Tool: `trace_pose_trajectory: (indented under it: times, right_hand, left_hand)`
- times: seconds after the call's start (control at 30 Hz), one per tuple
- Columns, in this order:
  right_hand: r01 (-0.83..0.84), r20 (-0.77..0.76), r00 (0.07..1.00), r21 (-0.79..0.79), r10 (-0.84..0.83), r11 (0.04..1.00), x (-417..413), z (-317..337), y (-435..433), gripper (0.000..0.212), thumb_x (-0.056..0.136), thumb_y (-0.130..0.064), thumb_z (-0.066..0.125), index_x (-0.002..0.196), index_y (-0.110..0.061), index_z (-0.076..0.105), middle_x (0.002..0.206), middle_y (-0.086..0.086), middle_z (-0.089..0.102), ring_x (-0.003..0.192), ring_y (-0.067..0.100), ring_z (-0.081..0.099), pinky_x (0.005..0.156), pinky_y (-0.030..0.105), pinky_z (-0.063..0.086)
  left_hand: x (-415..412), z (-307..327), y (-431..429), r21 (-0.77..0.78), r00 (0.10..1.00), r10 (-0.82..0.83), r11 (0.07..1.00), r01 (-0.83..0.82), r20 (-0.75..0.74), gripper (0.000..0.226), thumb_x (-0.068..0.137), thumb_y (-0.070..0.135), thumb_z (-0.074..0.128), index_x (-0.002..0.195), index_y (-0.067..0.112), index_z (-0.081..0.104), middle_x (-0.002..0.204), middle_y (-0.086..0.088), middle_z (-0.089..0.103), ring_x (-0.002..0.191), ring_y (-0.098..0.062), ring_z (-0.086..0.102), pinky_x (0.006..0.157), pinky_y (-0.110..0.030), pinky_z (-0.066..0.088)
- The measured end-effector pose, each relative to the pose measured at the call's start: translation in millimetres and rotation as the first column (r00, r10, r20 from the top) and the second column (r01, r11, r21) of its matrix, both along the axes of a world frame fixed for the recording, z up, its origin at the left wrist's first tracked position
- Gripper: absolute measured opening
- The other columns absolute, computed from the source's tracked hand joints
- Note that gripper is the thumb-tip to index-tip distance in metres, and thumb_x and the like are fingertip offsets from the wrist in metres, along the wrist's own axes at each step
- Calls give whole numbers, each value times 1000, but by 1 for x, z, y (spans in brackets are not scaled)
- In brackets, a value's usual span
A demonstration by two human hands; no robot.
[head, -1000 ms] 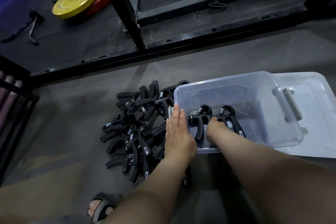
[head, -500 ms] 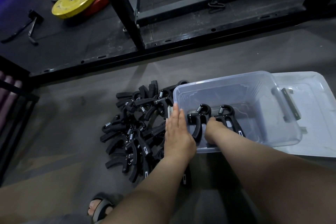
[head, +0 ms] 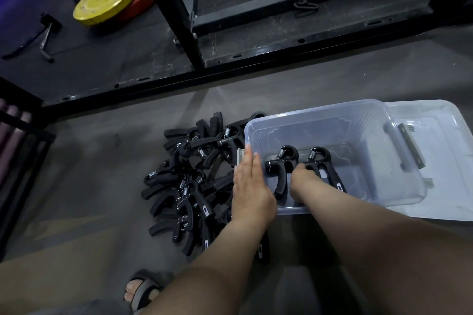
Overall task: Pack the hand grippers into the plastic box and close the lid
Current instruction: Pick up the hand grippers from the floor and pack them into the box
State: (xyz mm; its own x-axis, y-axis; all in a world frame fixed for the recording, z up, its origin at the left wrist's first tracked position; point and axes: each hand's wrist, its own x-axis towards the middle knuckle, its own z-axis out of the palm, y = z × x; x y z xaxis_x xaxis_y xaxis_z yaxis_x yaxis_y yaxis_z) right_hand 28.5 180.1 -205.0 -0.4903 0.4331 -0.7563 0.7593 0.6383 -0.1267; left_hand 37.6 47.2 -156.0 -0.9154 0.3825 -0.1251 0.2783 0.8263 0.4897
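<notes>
Your left hand lay flat, its grip open, fingers straight against the left end wall of the plastic box, which stood on the floor with its lid off and lying at its right end. Your right hand reached down inside the box between a hand gripper and a second hand gripper, which lay side by side on the bottom. It touched the second, but with the fingertips hidden I could not tell whether its grip was closed. A pile of hand grippers lay on the floor just beside the box's left end.
</notes>
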Motion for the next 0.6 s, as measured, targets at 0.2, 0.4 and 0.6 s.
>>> trace_pose_trajectory:
  times: [0.2, 0.4, 0.6]
  right_hand:
    - [-14, 11, 1000, 8, 14, 1000, 0, 1, 0, 78, 85, -5, 63, 147, 0, 16, 148, 25, 32, 131, 38, 44, 99, 41, 44]
    - [-3, 15, 1000, -8, 3, 1000, 1, 4, -1, 81, 87, -10, 62, 149, 1, 11, 148, 25, 30, 129, 38, 46, 96, 40, 45]
    - [-7, -24, 1000, 50, 8, 999, 0, 14, 2, 68, 91, -22, 51, 148, -1, 21, 148, 27, 21, 133, 40, 35, 102, 41, 39]
  left_hand:
    - [0, 0, 0, 2, 1000, 2, 1000, -2, 0, 73, 90, 4, 31, 156, 21, 4, 158, 18, -24, 148, -10, -14, 119, -28, -9]
    - [-1, -2, -1, -6, 1000, -5, 1000, 5, 0, 76, 88, 4, 33, 156, 21, 3, 157, 19, -26, 148, -10, -13, 120, -30, -7]
    - [-2, -6, -2, 1, 1000, -11, 1000, 11, -9, 81, 85, 3, 38, 156, 22, 4, 157, 20, -26, 149, -12, -11, 120, -32, -5]
